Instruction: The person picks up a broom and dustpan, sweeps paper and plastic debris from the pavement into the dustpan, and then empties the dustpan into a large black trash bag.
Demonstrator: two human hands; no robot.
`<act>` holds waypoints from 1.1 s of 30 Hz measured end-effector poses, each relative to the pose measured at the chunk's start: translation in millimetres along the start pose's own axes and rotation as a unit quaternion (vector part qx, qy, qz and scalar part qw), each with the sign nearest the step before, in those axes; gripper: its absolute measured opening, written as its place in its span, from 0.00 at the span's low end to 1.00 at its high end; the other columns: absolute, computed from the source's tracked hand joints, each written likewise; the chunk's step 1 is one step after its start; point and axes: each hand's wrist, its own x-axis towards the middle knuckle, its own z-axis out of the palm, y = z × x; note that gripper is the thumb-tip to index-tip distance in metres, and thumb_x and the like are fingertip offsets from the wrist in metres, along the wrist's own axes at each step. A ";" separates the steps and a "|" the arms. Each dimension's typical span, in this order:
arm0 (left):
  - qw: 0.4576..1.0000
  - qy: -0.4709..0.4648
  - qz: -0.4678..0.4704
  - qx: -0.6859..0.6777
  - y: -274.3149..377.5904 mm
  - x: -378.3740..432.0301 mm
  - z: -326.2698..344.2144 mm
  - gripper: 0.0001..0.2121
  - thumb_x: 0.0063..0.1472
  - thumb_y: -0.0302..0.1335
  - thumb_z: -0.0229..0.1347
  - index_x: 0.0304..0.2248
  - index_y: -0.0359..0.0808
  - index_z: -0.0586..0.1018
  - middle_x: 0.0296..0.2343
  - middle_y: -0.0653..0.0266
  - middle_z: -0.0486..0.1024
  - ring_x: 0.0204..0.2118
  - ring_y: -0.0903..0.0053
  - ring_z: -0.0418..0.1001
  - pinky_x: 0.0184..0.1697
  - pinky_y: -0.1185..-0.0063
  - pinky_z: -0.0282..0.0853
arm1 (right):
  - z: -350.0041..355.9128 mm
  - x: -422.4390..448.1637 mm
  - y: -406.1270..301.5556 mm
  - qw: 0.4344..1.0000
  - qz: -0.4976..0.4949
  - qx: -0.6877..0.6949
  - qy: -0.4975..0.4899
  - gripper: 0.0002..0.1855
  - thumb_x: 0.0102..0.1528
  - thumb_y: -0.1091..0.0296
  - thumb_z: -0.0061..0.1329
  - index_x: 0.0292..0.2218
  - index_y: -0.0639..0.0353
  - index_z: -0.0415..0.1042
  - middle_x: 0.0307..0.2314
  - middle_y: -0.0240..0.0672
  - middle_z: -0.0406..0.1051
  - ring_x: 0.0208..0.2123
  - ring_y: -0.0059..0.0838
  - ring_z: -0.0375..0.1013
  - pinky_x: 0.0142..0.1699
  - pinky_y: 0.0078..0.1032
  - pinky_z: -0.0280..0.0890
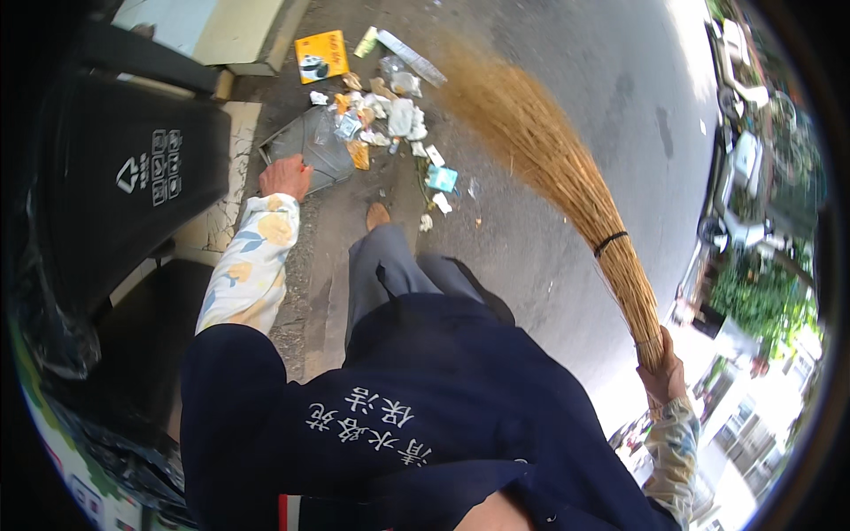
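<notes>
My right hand (665,372) grips a long straw broom (564,146) near its bound end; the bristles fan out over the road beside a pile of litter. My left hand (285,176) is closed on the near side of a grey dustpan (309,149), low to the ground. Crumpled white tissues (375,105), plastic wrappers and orange scraps (358,154) lie at the dustpan's far right side, some overlapping it. Just beyond are an orange-yellow packet with a panda picture (322,57) and a long pale carton strip (412,56). A turquoise packet (441,178) lies to the right.
Black wheeled bins (133,152) with dark plastic liners (60,332) stand close on my left, beside a tiled ledge (229,146). My shoe (378,215) is just short of the litter. Parked scooters (737,179) line the road's right side.
</notes>
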 end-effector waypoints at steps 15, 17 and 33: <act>0.996 0.056 0.043 -0.052 38.1 3.2 41.0 0.14 0.51 0.36 0.54 0.24 0.32 0.70 0.24 0.50 0.72 0.30 0.51 0.69 0.30 0.61 0.62 | 159.6 -96.3 60.9 0.944 0.170 0.241 -0.149 0.39 0.40 0.49 0.55 0.47 0.64 0.58 0.31 0.51 0.70 0.37 0.44 0.70 0.43 0.33 0.64; 0.996 0.065 0.035 -0.054 41.4 -4.8 50.3 0.14 0.51 0.37 0.54 0.25 0.33 0.70 0.25 0.51 0.72 0.30 0.51 0.69 0.30 0.61 0.62 | 179.3 -112.4 66.6 0.918 0.139 0.316 -0.194 0.38 0.39 0.47 0.55 0.45 0.63 0.61 0.32 0.48 0.70 0.38 0.40 0.70 0.44 0.31 0.63; 0.974 0.138 -0.119 -0.131 60.3 -17.3 37.5 0.11 0.45 0.32 0.58 0.20 0.31 0.73 0.22 0.48 0.72 0.29 0.53 0.71 0.30 0.63 0.65 | 55.3 -74.8 45.3 0.951 0.008 0.303 -0.067 0.41 0.40 0.57 0.54 0.53 0.62 0.53 0.38 0.51 0.68 0.42 0.42 0.68 0.45 0.33 0.63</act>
